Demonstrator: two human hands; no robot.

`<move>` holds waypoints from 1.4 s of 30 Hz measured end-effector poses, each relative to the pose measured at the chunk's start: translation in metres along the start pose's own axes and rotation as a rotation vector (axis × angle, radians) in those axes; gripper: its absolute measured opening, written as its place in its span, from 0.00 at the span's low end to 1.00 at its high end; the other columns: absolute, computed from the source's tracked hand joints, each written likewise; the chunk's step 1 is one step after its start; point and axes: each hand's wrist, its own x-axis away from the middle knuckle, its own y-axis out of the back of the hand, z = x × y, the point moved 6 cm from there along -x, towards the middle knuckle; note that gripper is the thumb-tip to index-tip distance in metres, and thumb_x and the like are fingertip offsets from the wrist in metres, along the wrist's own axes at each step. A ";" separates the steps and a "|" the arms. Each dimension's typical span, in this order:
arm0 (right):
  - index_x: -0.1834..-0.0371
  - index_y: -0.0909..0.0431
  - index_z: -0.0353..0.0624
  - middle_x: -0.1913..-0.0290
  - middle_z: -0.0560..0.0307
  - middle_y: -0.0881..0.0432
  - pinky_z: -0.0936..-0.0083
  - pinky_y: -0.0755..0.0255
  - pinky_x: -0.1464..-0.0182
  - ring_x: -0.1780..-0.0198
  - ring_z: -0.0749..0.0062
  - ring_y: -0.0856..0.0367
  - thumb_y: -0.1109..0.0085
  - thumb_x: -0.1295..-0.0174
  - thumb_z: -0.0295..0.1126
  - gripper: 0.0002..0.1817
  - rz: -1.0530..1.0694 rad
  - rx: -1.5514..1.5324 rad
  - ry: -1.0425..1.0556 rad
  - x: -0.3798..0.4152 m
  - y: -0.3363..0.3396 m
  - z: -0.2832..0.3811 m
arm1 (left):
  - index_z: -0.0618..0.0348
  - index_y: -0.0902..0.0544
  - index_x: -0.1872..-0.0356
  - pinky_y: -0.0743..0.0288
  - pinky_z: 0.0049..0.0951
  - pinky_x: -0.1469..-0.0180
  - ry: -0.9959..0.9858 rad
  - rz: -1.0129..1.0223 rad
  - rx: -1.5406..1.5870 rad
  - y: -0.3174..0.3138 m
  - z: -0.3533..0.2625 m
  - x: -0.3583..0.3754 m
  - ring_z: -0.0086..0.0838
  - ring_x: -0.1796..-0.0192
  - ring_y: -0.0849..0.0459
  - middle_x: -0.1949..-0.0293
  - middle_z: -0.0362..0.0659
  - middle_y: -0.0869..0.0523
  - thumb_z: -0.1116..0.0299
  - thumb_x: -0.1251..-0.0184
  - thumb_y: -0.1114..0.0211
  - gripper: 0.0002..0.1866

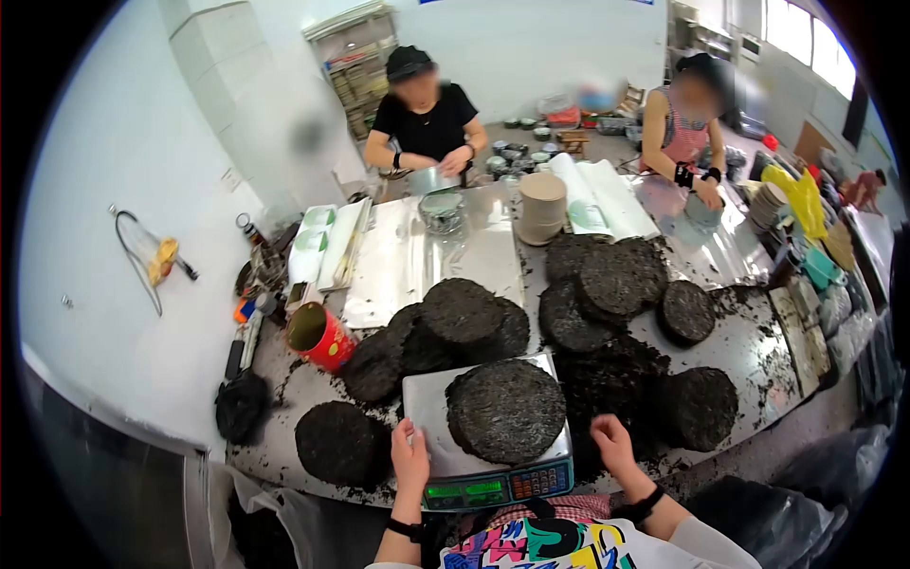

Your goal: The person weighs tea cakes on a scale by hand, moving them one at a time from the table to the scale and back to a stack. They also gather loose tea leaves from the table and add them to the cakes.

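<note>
A round dark pressed cake [505, 412] lies on the metal plate of a digital scale [426, 406], whose green display is lit. My left hand [409, 449] is beside the plate's left edge, fingers curled together; whether anything is between them cannot be made out. To the right of the scale, my right hand [612, 442] hovers over loose dark leaves [616, 379], its fingers loosely bent and apart, holding nothing visible. Another dark cake [341, 443] lies left of my left hand, and one more [700, 408] lies right of my right hand.
Stacked dark cakes [462, 311] stand behind the scale, with more [621, 278] at the back right. A red can [322, 338] tilts at the left. Across the table, one person [427, 128] handles a sheet and another [684, 133] works at the right. Plastic bags hang near the front edge.
</note>
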 end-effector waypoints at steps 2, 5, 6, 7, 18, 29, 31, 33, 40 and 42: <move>0.57 0.21 0.40 0.65 0.58 0.18 0.75 0.26 0.57 0.61 0.72 0.20 0.46 0.40 0.30 0.11 0.291 0.063 -0.327 0.025 0.007 -0.066 | 0.65 0.29 0.45 0.29 0.32 0.49 0.127 -0.026 0.048 0.024 0.017 0.015 0.36 0.49 0.22 0.51 0.51 0.22 0.68 0.32 0.46 0.17; 0.60 0.19 0.40 0.65 0.55 0.16 0.73 0.25 0.60 0.64 0.69 0.18 0.45 0.42 0.30 0.10 0.640 0.455 -0.288 0.068 0.002 -0.127 | 0.64 0.28 0.46 0.28 0.28 0.51 0.236 -0.084 0.106 0.047 0.051 0.037 0.30 0.51 0.21 0.52 0.47 0.20 0.69 0.30 0.46 0.15; 0.60 0.19 0.41 0.64 0.54 0.16 0.72 0.25 0.61 0.65 0.68 0.18 0.45 0.42 0.31 0.10 0.739 0.617 -0.184 0.072 0.000 -0.140 | 0.63 0.27 0.46 0.28 0.26 0.52 0.238 -0.100 0.134 0.051 0.064 0.041 0.28 0.52 0.21 0.53 0.46 0.20 0.68 0.29 0.46 0.15; 0.61 0.19 0.40 0.65 0.53 0.16 0.72 0.25 0.61 0.66 0.68 0.18 0.44 0.42 0.31 0.10 0.589 0.658 -0.174 0.060 0.012 -0.148 | 0.62 0.27 0.46 0.28 0.25 0.53 0.238 -0.118 0.162 0.057 0.071 0.047 0.26 0.52 0.20 0.53 0.45 0.19 0.68 0.29 0.47 0.14; 0.38 0.39 0.37 0.45 0.50 0.27 0.72 0.33 0.42 0.43 0.67 0.28 0.42 0.39 0.29 0.27 0.035 -0.258 -0.043 -0.024 0.001 0.010 | 0.65 0.29 0.43 0.33 0.33 0.40 0.024 0.119 0.337 -0.024 0.000 -0.034 0.37 0.42 0.25 0.46 0.51 0.23 0.62 0.29 0.47 0.20; 0.30 0.51 0.34 0.36 0.40 0.36 0.60 0.35 0.39 0.37 0.55 0.34 0.32 0.45 0.38 0.45 -0.022 0.261 -0.013 -0.037 -0.053 0.042 | 0.59 0.20 0.54 0.31 0.38 0.49 -0.354 0.164 -0.060 -0.068 -0.098 -0.009 0.44 0.51 0.27 0.54 0.49 0.25 0.68 0.43 0.34 0.15; 0.30 0.53 0.33 0.36 0.38 0.37 0.60 0.35 0.39 0.36 0.53 0.35 0.34 0.44 0.40 0.46 -0.030 0.372 0.015 -0.034 -0.054 0.055 | 0.58 0.18 0.59 0.31 0.37 0.52 -0.379 0.259 -0.054 -0.080 -0.101 -0.017 0.41 0.53 0.26 0.57 0.47 0.24 0.69 0.43 0.34 0.11; 0.30 0.51 0.33 0.37 0.39 0.36 0.61 0.36 0.38 0.37 0.54 0.34 0.33 0.45 0.39 0.45 -0.045 0.345 0.050 -0.033 -0.056 0.052 | 0.57 0.16 0.60 0.31 0.37 0.53 -0.384 0.227 -0.085 -0.092 -0.102 -0.023 0.40 0.54 0.27 0.61 0.45 0.24 0.70 0.44 0.33 0.11; 0.36 0.41 0.38 0.46 0.48 0.27 0.64 0.33 0.42 0.44 0.62 0.28 0.36 0.44 0.25 0.33 -0.092 -0.462 -0.101 -0.045 -0.022 0.019 | 0.57 0.16 0.61 0.29 0.31 0.52 -0.164 0.508 0.291 -0.098 -0.101 -0.032 0.36 0.54 0.22 0.60 0.45 0.19 0.71 0.43 0.36 0.08; 0.38 0.38 0.38 0.47 0.50 0.26 0.63 0.33 0.41 0.44 0.61 0.27 0.39 0.44 0.23 0.29 -0.205 -0.763 -0.193 -0.060 0.021 -0.012 | 0.58 0.20 0.59 0.27 0.31 0.54 -0.183 0.262 0.158 -0.057 -0.070 -0.033 0.33 0.55 0.20 0.61 0.43 0.19 0.73 0.43 0.38 0.10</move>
